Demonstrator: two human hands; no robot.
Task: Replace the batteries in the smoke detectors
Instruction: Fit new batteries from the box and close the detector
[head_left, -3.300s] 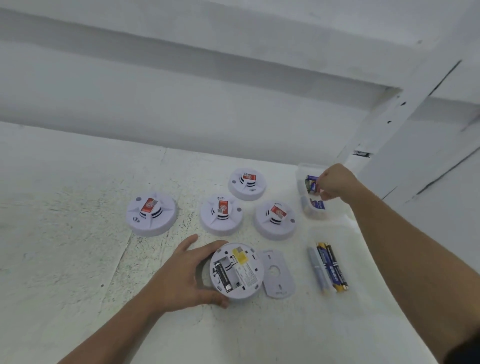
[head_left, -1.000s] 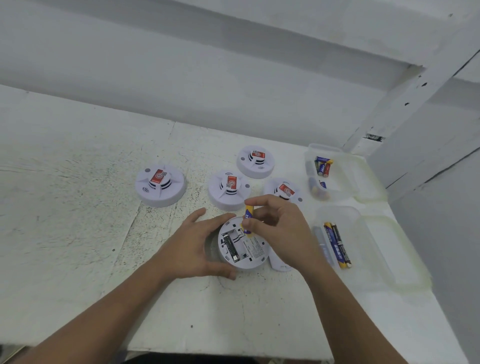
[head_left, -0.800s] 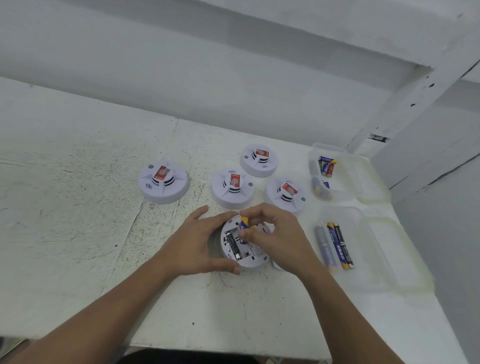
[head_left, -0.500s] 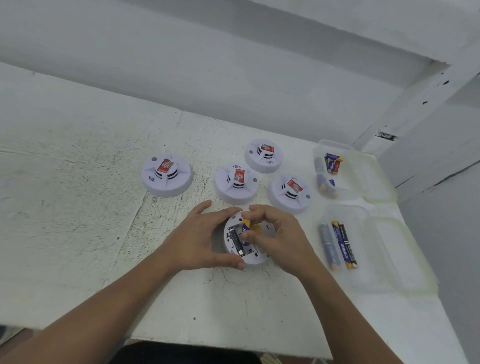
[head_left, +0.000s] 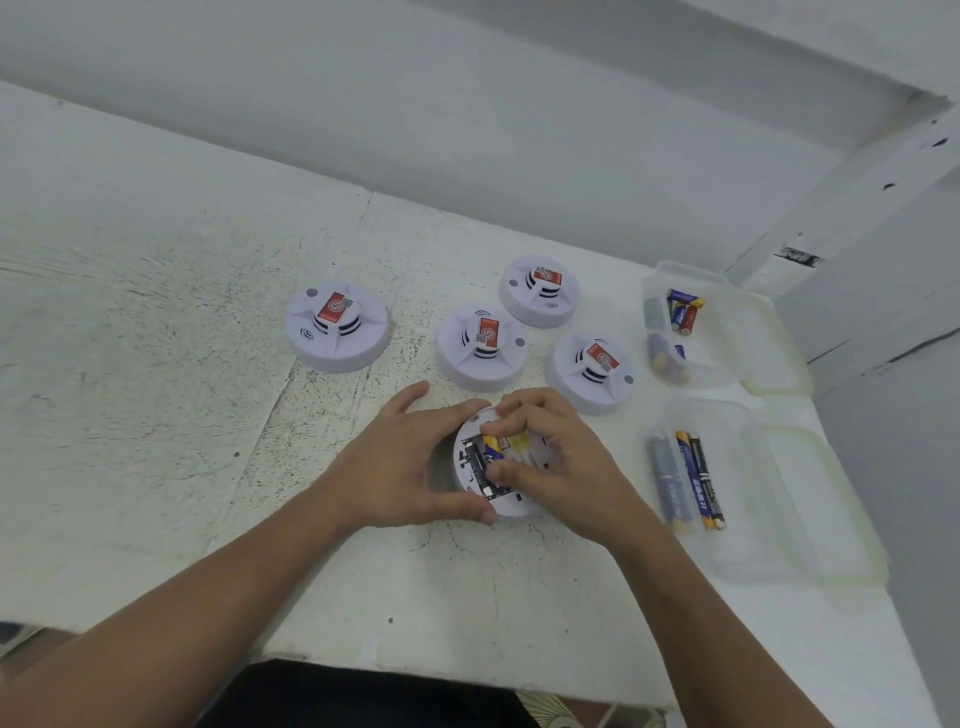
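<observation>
The open smoke detector (head_left: 511, 480) lay face down near the front edge of the white table (head_left: 156, 415), with its battery bay facing up. The left hand (head_left: 410, 462) cupped the left side of the housing: its thumb pressed the near rim, its index finger curved over the far rim, and the other fingers lay spread on the table. The right hand (head_left: 563, 462) covered the right side of the housing. Its thumb and index finger were closed on a blue and yellow battery (head_left: 492, 451), which sat lengthwise in the bay, beside the bay's dark left wall. Whether the battery was fully seated could not be determined.

Four closed smoke detectors stood face up beyond the hands, each with a red label on its raised centre: one to the left (head_left: 336, 326), one in the middle (head_left: 481, 347), one at the back (head_left: 540, 291) and one to the right (head_left: 592, 371). They stood apart from one another.

To the right lay two clear plastic boxes with hinged lids open. The far box (head_left: 727, 332) held several loose batteries (head_left: 683, 310). The near box (head_left: 769, 493) held three batteries (head_left: 688, 480) lying side by side, parallel to each other. A pale wall (head_left: 467, 104) rose behind the table.
</observation>
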